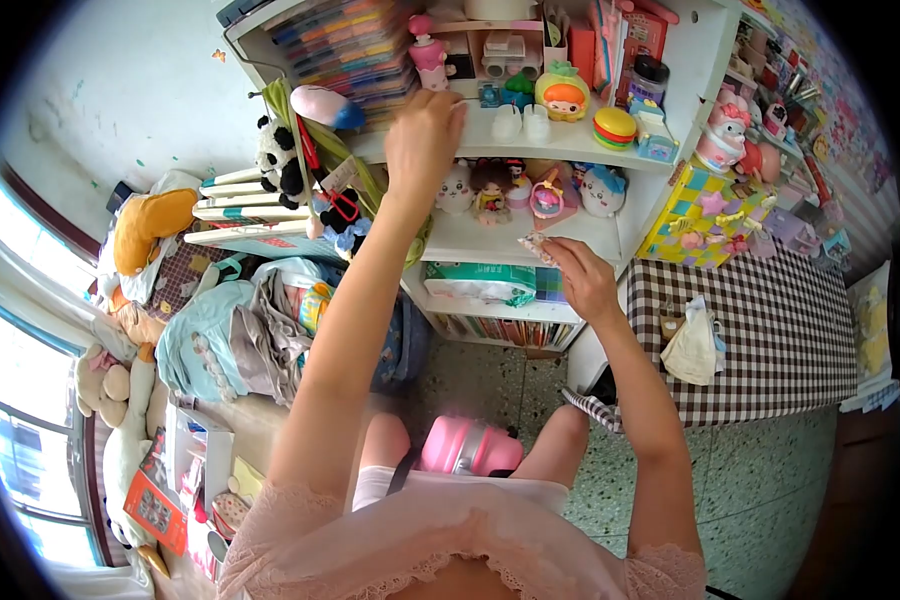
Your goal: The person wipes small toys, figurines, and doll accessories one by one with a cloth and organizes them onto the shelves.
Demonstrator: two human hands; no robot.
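My left hand [425, 145] reaches up to the upper shelf of the white shelf unit, its fingers curled together. Just beyond the fingertips stands a pink bottle-like figure [429, 60] with a round top; its base meets the hand. What the fingers hold, if anything, is hidden. Lower and to the right, my right hand [582, 278] pinches a small crumpled piece of patterned cloth or paper [537, 246] in front of the middle shelf. Near the left hand on the upper shelf are two small white shoe-like objects [521, 124] and an orange-faced toy [563, 92].
Stacked colourful cases [355, 60] fill the upper shelf's left end. Dolls [492, 190] line the middle shelf [470, 240]. A toy burger [615, 128] sits near the upper shelf's edge. To the right is a checkered tablecloth [770, 330]; a pink cylinder [467, 446] rests between my legs.
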